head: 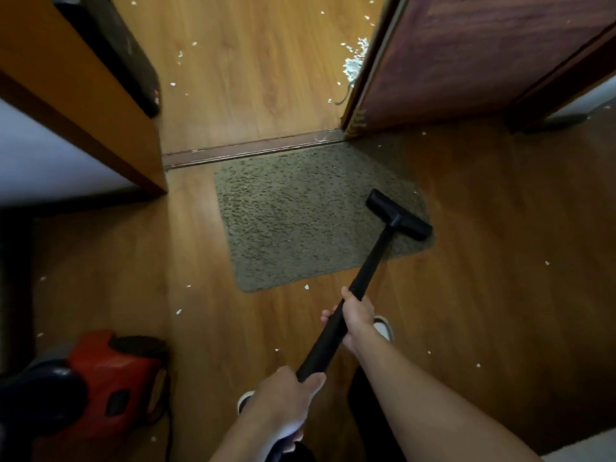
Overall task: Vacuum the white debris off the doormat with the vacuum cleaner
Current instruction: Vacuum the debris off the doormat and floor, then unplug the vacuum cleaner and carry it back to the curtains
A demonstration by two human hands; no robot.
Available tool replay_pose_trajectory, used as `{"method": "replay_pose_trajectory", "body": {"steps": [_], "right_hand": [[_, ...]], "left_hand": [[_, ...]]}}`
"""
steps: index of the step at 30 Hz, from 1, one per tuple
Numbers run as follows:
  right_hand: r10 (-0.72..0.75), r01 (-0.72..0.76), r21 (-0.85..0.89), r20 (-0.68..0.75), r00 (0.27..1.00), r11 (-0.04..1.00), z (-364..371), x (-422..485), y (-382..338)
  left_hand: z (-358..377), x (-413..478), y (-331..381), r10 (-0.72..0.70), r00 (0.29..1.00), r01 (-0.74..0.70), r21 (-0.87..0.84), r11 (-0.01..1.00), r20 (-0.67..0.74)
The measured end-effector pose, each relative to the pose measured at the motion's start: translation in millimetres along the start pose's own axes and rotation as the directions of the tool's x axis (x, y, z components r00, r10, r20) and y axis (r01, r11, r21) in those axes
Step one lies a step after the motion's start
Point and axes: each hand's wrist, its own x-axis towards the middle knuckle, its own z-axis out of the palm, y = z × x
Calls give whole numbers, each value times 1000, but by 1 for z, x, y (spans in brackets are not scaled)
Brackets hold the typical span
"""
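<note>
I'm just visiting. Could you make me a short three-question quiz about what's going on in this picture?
1. True or false: the left hand and right hand both grip the black wand.
2. The vacuum head sits on the doormat's: A) left side B) right side C) middle.
3. Where is the biggest white debris pile?
Key: 1 true; 2 B; 3 past the threshold, beside the door.

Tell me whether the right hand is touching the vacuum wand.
Touching. The head view shows the right hand wrapped round the black vacuum wand, fingers curled over it.
</note>
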Motion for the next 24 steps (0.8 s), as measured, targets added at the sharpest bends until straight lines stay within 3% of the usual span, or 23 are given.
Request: {"method": "replay_pose_trajectory", "body": {"steps": [4,7,10,12,14,17,19,20,22,24], "right_hand": [[55,-53,-30,77,996,998,4,6,-4],[134,-122,-82,154,979,989,3,10,-15],[241,-189,-280,167,956,941,0,13,-35],[269,-154,-487,174,947,860,-3,15,-52],[230,-32,-725,176,957,688,-6,18,-73],[76,316,-930,335,939,187,-4,14,-95],[25,586,-796,590,807,-152,0,10,-99],[53,694,-674,707,706,-252,2,8,-97],[170,823,-417,845,508,-385,10,3,-85],[301,861,-206,878,373,-464,24,-2,-68]], "left_hand": [[-3,-2,0,97,969,-28,291,956,-227],[-6,-11,7,168,944,-35,419,907,-285],[-13,-14,15,205,916,-4,502,865,-345],[-16,-15,22,206,894,48,543,839,-398],[-19,-16,30,208,873,92,569,817,-441],[-24,-16,35,226,840,127,583,803,-494],[-26,-15,33,242,814,143,586,798,-528],[-25,-14,30,256,802,146,593,792,-540],[-24,-11,24,296,776,146,615,775,-557],[-21,-9,19,332,752,144,634,760,-569]]}}
